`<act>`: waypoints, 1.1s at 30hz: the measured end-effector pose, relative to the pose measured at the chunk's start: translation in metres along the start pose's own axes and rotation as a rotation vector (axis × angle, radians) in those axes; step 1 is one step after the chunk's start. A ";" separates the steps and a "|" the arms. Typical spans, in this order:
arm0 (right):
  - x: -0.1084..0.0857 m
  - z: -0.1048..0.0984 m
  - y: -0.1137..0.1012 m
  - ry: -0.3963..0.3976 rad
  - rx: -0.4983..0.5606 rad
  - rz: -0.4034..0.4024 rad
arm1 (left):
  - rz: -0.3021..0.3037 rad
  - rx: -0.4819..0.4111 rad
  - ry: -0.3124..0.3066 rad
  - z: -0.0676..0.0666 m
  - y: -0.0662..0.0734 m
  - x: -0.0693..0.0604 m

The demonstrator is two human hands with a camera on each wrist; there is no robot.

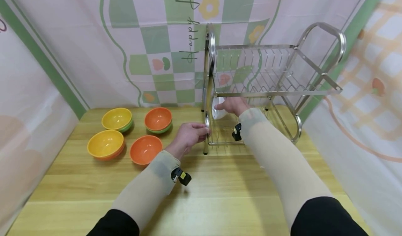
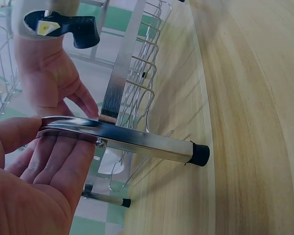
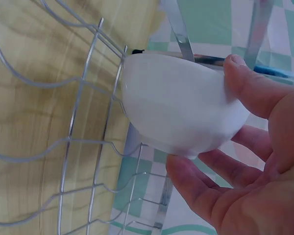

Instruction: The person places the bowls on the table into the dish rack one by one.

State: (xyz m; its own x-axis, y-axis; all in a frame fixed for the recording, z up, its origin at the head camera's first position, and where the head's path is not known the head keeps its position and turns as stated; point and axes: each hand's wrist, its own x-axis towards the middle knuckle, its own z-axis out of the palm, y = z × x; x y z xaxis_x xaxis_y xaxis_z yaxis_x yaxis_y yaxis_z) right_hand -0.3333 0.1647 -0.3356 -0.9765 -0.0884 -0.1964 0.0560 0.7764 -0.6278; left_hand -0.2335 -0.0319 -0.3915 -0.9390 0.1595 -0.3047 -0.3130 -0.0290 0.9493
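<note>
A white bowl (image 3: 181, 105) stands on its side at the left end of the dish rack's lower wire shelf. My right hand (image 3: 264, 152) holds it, thumb at the rim and fingers under the base; in the head view this hand (image 1: 233, 105) reaches in below the upper shelf. The metal dish rack (image 1: 276, 93) stands on the wooden table. My left hand (image 1: 191, 135) grips its front left post, and in the left wrist view the fingers of that hand (image 2: 44, 181) wrap the curved metal near the black foot (image 2: 200, 154).
Left of the rack are a yellow bowl on a green one (image 1: 117, 120), an orange bowl on a green one (image 1: 158, 120), a yellow bowl on an orange one (image 1: 106, 144) and an orange bowl (image 1: 146, 149). A patterned curtain (image 1: 150, 40) hangs behind.
</note>
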 end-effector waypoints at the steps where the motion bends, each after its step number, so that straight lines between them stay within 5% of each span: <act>1: 0.000 0.001 0.000 -0.014 -0.010 0.046 | 0.000 -0.001 -0.002 0.000 0.000 0.000; 5: 0.000 0.003 -0.001 -0.032 -0.032 0.106 | 0.002 -0.007 -0.008 0.001 0.000 0.000; 12: 0.001 0.005 0.000 0.015 -0.093 -0.030 | 0.001 0.002 -0.014 -0.001 0.000 -0.001; 18: 0.000 0.005 0.001 0.025 -0.136 -0.067 | -0.004 0.001 -0.017 -0.001 -0.001 0.000; 25: -0.003 0.003 -0.001 -0.048 -0.093 0.039 | -0.004 0.005 -0.012 -0.001 -0.001 0.000; 33: 0.000 0.000 0.005 -0.028 -0.045 -0.042 | 0.001 0.002 -0.018 -0.001 -0.001 0.000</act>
State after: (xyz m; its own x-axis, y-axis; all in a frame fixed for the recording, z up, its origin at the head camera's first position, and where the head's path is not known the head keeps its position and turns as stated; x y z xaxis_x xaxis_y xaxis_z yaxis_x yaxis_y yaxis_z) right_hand -0.3335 0.1684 -0.3386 -0.9716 -0.1384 -0.1920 0.0049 0.7991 -0.6012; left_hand -0.2333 -0.0331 -0.3923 -0.9366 0.1772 -0.3024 -0.3118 -0.0270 0.9498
